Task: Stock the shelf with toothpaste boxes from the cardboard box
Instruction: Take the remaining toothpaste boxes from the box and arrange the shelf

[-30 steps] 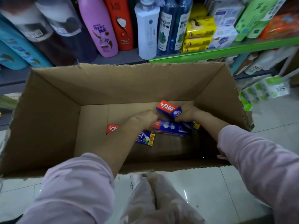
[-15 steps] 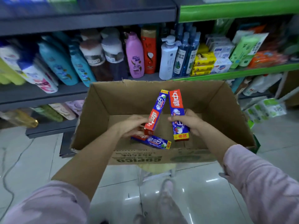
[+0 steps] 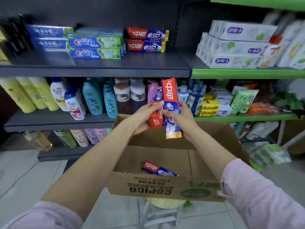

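My left hand (image 3: 142,119) grips a red and blue toothpaste box (image 3: 156,119) held upright. Pressed against it is a second, nearer toothpaste box (image 3: 171,103), which my right hand (image 3: 179,119) holds. Both boxes hang above the open cardboard box (image 3: 165,189), level with the bottle shelf. One more toothpaste box (image 3: 157,168) lies on the bottom of the cardboard box. On the dark upper shelf (image 3: 99,68), two matching red and blue boxes (image 3: 146,39) are stacked beside Crest boxes (image 3: 95,47).
Shampoo bottles (image 3: 92,98) fill the middle shelf behind my hands. White packs (image 3: 231,45) sit on the green-edged shelf (image 3: 247,73) to the right. The cardboard box rests on a stool (image 3: 161,210) over a tiled floor. Bare shelf board lies in front of the stacked toothpaste.
Both hands rose out of the cardboard box, each with a toothpaste box, and brought the two boxes together. My view tilted up and the upper toothpaste shelf came into sight.
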The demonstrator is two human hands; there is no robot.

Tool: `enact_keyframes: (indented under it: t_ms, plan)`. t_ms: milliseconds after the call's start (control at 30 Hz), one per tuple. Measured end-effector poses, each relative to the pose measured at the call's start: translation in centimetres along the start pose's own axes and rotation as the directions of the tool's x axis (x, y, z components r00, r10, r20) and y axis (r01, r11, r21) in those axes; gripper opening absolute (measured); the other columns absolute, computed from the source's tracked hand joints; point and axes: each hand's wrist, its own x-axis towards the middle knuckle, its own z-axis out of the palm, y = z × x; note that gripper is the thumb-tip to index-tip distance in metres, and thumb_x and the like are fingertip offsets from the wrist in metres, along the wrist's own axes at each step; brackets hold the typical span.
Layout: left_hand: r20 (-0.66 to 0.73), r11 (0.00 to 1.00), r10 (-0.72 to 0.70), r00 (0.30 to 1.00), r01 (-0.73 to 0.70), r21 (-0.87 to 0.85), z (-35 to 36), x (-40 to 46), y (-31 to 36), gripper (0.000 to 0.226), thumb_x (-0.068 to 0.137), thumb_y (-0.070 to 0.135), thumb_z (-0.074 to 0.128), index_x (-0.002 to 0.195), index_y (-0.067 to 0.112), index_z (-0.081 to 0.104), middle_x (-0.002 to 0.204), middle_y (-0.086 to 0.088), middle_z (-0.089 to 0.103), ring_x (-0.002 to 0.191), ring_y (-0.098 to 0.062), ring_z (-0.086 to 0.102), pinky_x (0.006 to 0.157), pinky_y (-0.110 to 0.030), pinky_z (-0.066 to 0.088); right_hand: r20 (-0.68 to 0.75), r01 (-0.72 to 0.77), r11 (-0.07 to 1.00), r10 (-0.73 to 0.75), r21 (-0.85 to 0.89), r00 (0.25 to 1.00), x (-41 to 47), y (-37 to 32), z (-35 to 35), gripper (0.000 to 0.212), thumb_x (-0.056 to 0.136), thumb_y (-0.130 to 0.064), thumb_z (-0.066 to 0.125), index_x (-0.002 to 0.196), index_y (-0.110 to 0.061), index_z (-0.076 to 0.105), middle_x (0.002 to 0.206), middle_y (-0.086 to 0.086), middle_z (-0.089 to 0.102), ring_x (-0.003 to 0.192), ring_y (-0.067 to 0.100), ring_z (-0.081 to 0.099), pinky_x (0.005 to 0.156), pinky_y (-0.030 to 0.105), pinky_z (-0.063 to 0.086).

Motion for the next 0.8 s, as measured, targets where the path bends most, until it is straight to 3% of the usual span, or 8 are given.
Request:
enact_keyframes:
  t_ms: [133, 200, 333, 433, 533, 600, 700, 800]
  plan:
    - [-0.073, 0.975, 0.061, 0.995, -0.044, 0.218, -1.6, 1.8, 3.3, 0.041, 0.086, 0.012, 0.065, 0.123, 0.016, 0.049, 0.107, -0.006, 0.066, 0.089, -0.017, 0.065, 0.071, -0.031, 0.054, 0.040, 0.100, 0.994, -0.099, -0.037, 0.994, 2.7, -2.6, 0.3, 0.043, 0.080, -0.015, 0.074, 0.111, -0.017, 0.044, 0.105, 0.000, 0.062, 0.079, 0.007, 0.064, 0.056, 0.012, 0.053]
    - [-0.145, 0.947, 0.110, 0.983, -0.059, 0.315, -2.5, 3.2, 5.1, 0.033, 0.082, 0.000, 0.061, 0.110, 0.016, 0.054, 0.096, -0.008, 0.066, 0.078, -0.020, 0.064, 0.068, -0.030, 0.052, 0.047, 0.158, 0.985, -0.155, -0.072, 0.987, 4.7, -3.9, 0.2, 0.044, 0.079, -0.014, 0.074, 0.112, -0.014, 0.046, 0.105, 0.002, 0.064, 0.083, 0.011, 0.065, 0.063, 0.015, 0.054]
    - [-0.264, 0.884, 0.280, 0.923, -0.140, 0.446, -3.3, 6.4, 9.4, 0.013, 0.083, 0.009, 0.064, 0.086, 0.019, 0.057, 0.081, -0.008, 0.065, 0.062, -0.015, 0.061, 0.063, -0.025, 0.049, 0.043, 0.266, 0.957, -0.263, -0.116, 0.964, 9.6, -7.4, -0.1, 0.041, 0.082, -0.021, 0.071, 0.117, -0.011, 0.053, 0.110, 0.005, 0.066, 0.097, 0.022, 0.065, 0.086, 0.036, 0.053]
    - [-0.270, 0.789, 0.400, 0.876, -0.179, 0.587, -4.3, 9.0, 12.8, 0.012, 0.086, 0.018, 0.067, 0.096, 0.014, 0.061, 0.081, -0.006, 0.065, 0.061, -0.011, 0.061, 0.063, -0.024, 0.050, 0.050, 0.320, 0.931, -0.316, -0.176, 0.947, 13.3, -9.7, -0.7, 0.028, 0.085, -0.030, 0.067, 0.110, -0.019, 0.058, 0.109, 0.003, 0.068, 0.095, 0.020, 0.067, 0.089, 0.041, 0.053]
    - [-0.253, 0.578, 0.531, 0.809, -0.128, 0.806, -5.7, 12.0, 16.3, 0.031, 0.082, 0.025, 0.072, 0.109, 0.014, 0.063, 0.098, -0.007, 0.069, 0.086, -0.022, 0.066, 0.082, -0.032, 0.049, 0.088, 0.392, 0.888, -0.382, -0.239, 0.920, 16.6, -11.0, -1.4, 0.027, 0.085, -0.034, 0.066, 0.111, -0.026, 0.063, 0.104, 0.000, 0.072, 0.092, 0.018, 0.069, 0.090, 0.042, 0.053]
    - [-0.238, 0.400, 0.603, 0.762, -0.030, 0.916, -6.2, 14.1, 18.6, 0.040, 0.082, 0.024, 0.072, 0.115, 0.010, 0.055, 0.114, -0.008, 0.065, 0.105, -0.024, 0.061, 0.088, -0.031, 0.043, 0.122, 0.430, 0.835, -0.414, -0.343, 0.902, 18.4, -11.7, -2.1, 0.039, 0.085, -0.030, 0.068, 0.122, -0.024, 0.061, 0.109, 0.000, 0.070, 0.096, 0.017, 0.066, 0.090, 0.034, 0.051]
    - [-0.179, 0.166, 0.604, 0.776, 0.098, 0.981, -6.4, 17.2, 21.4, 0.046, 0.082, 0.029, 0.070, 0.121, 0.017, 0.048, 0.127, -0.005, 0.060, 0.118, -0.025, 0.053, 0.099, -0.038, 0.040, 0.114, 0.416, 0.745, -0.423, -0.521, 0.899, 20.8, -12.0, -2.7, 0.053, 0.082, -0.033, 0.070, 0.130, -0.022, 0.054, 0.118, 0.001, 0.067, 0.106, 0.020, 0.062, 0.091, 0.036, 0.048]
    - [-0.170, -0.048, 0.582, 0.795, 0.243, 0.969, -6.3, 20.2, 23.3, 0.048, 0.085, 0.033, 0.066, 0.130, 0.028, 0.049, 0.130, -0.001, 0.056, 0.127, -0.024, 0.043, 0.105, -0.045, 0.027, 0.135, 0.406, 0.668, -0.419, -0.624, 0.898, 22.7, -12.3, -2.9, 0.054, 0.079, -0.037, 0.071, 0.128, -0.027, 0.054, 0.119, -0.001, 0.066, 0.106, 0.020, 0.061, 0.088, 0.038, 0.050]
